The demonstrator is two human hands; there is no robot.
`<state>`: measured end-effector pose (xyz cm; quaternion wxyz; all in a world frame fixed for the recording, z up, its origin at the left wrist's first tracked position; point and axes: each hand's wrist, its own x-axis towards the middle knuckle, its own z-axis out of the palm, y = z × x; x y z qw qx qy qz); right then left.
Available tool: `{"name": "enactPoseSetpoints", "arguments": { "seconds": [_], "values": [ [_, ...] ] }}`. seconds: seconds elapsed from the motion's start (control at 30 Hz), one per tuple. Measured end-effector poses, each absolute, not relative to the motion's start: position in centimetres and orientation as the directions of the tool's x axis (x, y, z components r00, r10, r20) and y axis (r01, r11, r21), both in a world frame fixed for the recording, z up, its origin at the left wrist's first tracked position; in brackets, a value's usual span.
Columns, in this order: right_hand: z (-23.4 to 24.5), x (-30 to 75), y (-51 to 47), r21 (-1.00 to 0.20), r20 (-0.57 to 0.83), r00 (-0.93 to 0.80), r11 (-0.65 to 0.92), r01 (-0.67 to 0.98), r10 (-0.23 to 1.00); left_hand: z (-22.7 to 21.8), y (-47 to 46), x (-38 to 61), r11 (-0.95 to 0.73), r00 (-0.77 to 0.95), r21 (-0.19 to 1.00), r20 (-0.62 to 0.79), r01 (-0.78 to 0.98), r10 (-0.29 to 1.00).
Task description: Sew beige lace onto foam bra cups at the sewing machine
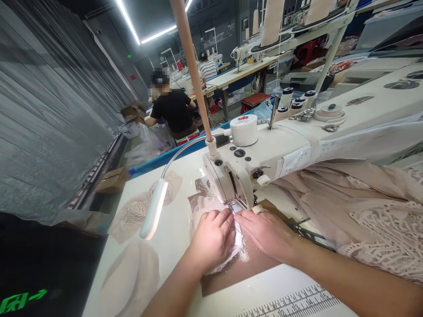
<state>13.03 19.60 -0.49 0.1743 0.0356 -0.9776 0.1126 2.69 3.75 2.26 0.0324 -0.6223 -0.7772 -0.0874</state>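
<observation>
A white sewing machine stands on the pale table. Under its needle lies a piece of white lace fabric. My left hand rests on the lace with its fingers curled and pressed down, fingertips close to the presser foot. My right hand lies flat on the lace to the right of the needle, fingers stretched toward the foot. The two hands nearly touch. A brown sheet lies under the work.
A gooseneck lamp lights the table on the left. Beige lace fabric is heaped on the right. A printed ruler runs along the near edge. A person in a black shirt sits at a bench behind.
</observation>
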Motion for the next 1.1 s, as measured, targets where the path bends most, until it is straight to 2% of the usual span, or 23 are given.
{"name": "enactPoseSetpoints", "arguments": {
  "seconds": [0.4,0.67,0.87,1.1],
  "values": [
    [0.0,12.9,19.9,-0.269,0.316,-0.948,0.956,-0.116,-0.026,2.0,3.9,2.0,0.16,-0.185,0.134,0.205,0.978,0.961],
    [-0.3,13.2,20.7,-0.347,0.306,-0.947,0.915,-0.207,-0.098,1.7,3.9,1.2,0.131,-0.173,0.16,0.283,0.978,0.943],
    [-0.6,13.1,20.6,-0.326,0.274,-0.957,0.927,-0.187,-0.096,1.7,3.9,1.0,0.161,-0.207,0.187,0.261,0.969,0.943],
    [-0.6,13.0,20.5,-0.293,0.308,-0.95,0.944,-0.15,-0.056,1.6,3.7,1.0,0.213,-0.254,0.178,0.256,0.961,0.933]
  ]
}}
